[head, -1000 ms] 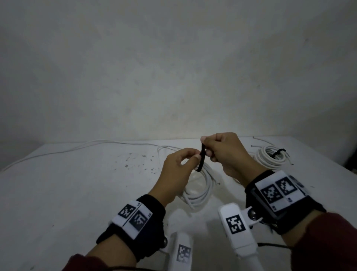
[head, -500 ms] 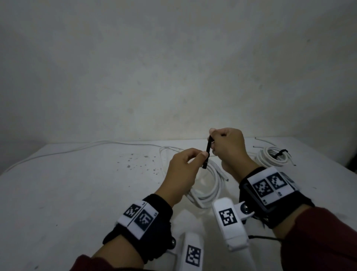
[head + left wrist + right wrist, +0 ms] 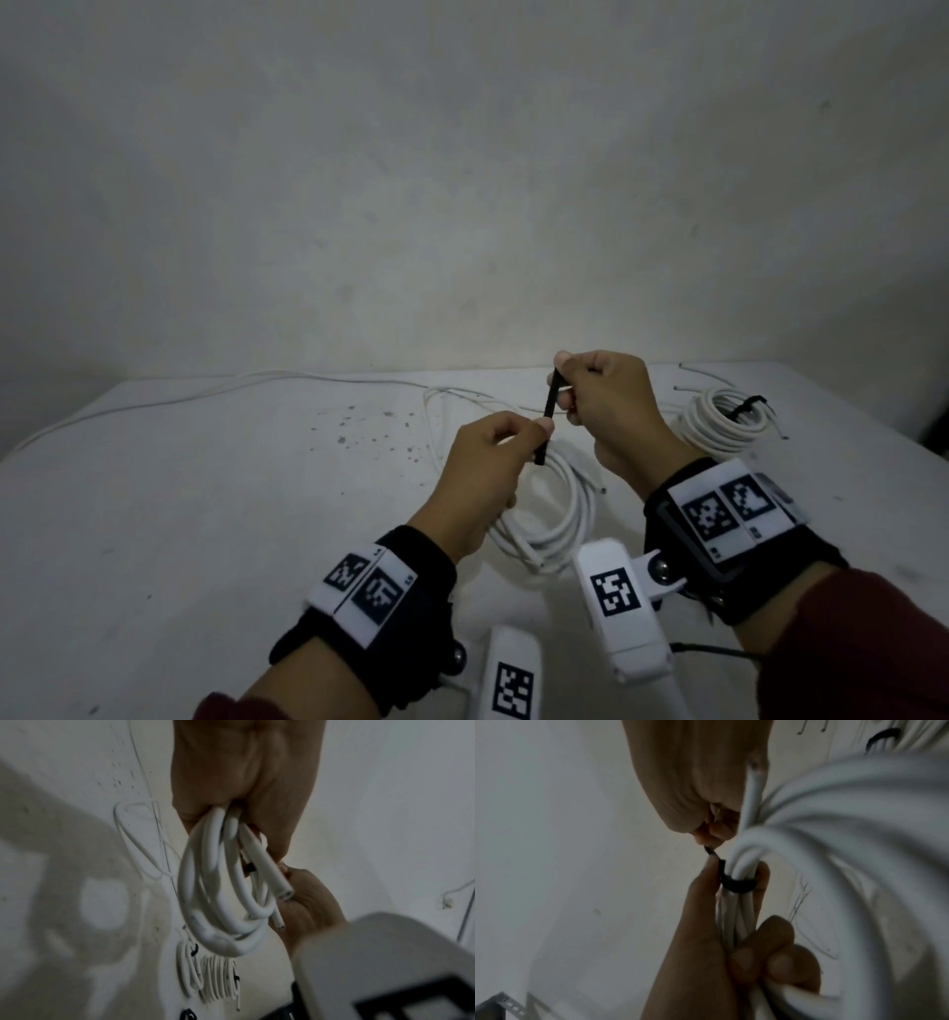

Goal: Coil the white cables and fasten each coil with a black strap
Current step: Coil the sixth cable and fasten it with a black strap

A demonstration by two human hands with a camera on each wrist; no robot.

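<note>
My left hand [image 3: 534,429] grips a coil of white cable [image 3: 557,519] that hangs below it above the table. A black strap [image 3: 548,416] is looped round the gathered strands; the loop [image 3: 736,884] shows in the right wrist view, with the left thumb beside it. My right hand [image 3: 570,380] pinches the strap's free end [image 3: 709,851] and holds it up and away from the coil, so the strap runs straight between both hands. The coil's cut ends [image 3: 282,896] stick out near the right hand [image 3: 311,902].
A strapped white coil [image 3: 719,426] lies on the white table [image 3: 205,514] at the right; the left wrist view shows strapped coils [image 3: 205,973] side by side. A loose white cable [image 3: 231,390] runs along the back left. A bare wall stands behind.
My right hand has drawn the strap's free end up and to the right, and the strap now runs straighter. The left hand has shifted slightly right with the coil.
</note>
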